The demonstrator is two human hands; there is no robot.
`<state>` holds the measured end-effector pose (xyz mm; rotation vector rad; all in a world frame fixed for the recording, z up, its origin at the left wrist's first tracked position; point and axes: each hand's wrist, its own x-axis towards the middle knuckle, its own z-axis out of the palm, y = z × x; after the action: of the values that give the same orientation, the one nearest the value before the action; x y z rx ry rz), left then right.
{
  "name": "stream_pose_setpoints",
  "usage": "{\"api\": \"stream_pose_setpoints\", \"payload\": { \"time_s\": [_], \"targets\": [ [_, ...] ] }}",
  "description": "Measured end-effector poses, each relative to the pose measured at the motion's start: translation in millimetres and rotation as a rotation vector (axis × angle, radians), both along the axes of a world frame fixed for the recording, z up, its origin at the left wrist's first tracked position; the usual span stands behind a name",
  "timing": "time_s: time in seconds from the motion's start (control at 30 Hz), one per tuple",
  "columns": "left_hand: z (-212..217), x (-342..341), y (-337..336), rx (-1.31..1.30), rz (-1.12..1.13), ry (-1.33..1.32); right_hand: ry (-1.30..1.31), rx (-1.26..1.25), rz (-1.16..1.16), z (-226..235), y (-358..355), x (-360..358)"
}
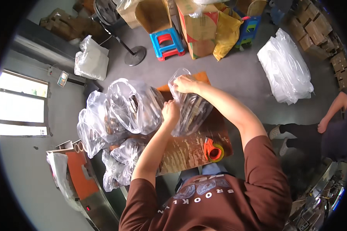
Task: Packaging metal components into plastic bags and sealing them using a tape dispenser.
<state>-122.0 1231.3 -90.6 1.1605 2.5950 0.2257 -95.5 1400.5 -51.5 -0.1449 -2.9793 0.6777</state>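
Observation:
A clear plastic bag (191,115) with dark, long items inside stands on the worn brown table (181,154) before me. My right hand (186,84) is closed on the bag's gathered top at its far side. At the bag's near left edge, my left hand (170,111) has its fingers curled on the plastic. What exactly the bag contains is blurred by the film. Just left of my left hand sits another filled clear bag (137,107). An orange tape dispenser (212,150) with a yellow roll lies near the table's right front corner.
More filled bags (121,161) crowd the table's left side. Beyond it stand a fan (135,56), a blue and red stool (167,43) and tall cartons (198,32). A white plastic-wrapped bundle (285,67) lies on the floor at right; another person (335,131) is at far right.

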Motion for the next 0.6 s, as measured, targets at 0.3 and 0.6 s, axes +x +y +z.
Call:
{"api": "stream_pose_setpoints", "payload": {
  "time_s": [0.3,0.6],
  "targets": [
    [-3,19,-5,0.412,-0.092,0.257,0.076,-0.436,0.080,-7,29,39],
    [63,77,26,0.521,-0.038,-0.166,0.596,-1.702,-0.983,-214,23,216]
  ]
}}
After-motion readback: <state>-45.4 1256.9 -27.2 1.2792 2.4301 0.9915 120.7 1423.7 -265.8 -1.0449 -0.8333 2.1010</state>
